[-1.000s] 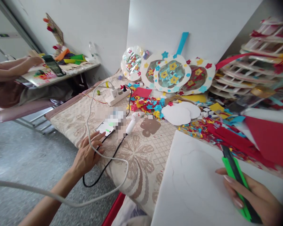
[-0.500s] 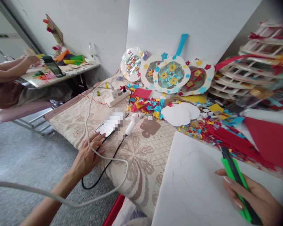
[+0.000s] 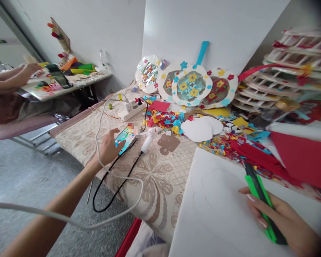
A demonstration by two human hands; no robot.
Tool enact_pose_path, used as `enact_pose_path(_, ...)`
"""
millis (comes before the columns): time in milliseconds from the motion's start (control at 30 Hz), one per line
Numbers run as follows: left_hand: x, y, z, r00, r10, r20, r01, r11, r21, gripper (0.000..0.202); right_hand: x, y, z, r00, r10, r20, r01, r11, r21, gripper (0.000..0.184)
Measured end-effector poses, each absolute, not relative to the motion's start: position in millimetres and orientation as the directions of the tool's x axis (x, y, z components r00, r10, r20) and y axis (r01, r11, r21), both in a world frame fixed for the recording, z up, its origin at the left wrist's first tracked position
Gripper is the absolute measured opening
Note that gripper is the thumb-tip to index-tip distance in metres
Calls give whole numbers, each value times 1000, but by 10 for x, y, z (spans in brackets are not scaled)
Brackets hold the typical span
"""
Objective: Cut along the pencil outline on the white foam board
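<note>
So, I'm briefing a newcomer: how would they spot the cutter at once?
Start at the patterned tablecloth; at its right lies a big white sheet. Over that sheet, the person's right hand holds the cutter. Bright green edges along a black body set it apart from the red, yellow and blue scraps beyond the sheet.

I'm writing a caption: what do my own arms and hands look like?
Your left hand and left forearm are bare: no glove, sleeve or watch shows. Your right hand is gloveless too, with shiny nails. A white cable crosses before your left forearm.
</note>
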State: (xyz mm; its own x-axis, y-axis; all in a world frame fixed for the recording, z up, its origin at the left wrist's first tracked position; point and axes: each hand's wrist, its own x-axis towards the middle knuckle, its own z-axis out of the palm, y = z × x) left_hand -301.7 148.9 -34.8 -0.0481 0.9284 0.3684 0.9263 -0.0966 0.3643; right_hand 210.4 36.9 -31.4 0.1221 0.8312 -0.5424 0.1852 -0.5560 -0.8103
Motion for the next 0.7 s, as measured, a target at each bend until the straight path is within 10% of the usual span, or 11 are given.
enact_pose_path(700,-2722,1908,-299,-91,973,210,946,19,323,74,1880,326,-88,140,884,-446,219,-467,-857,58)
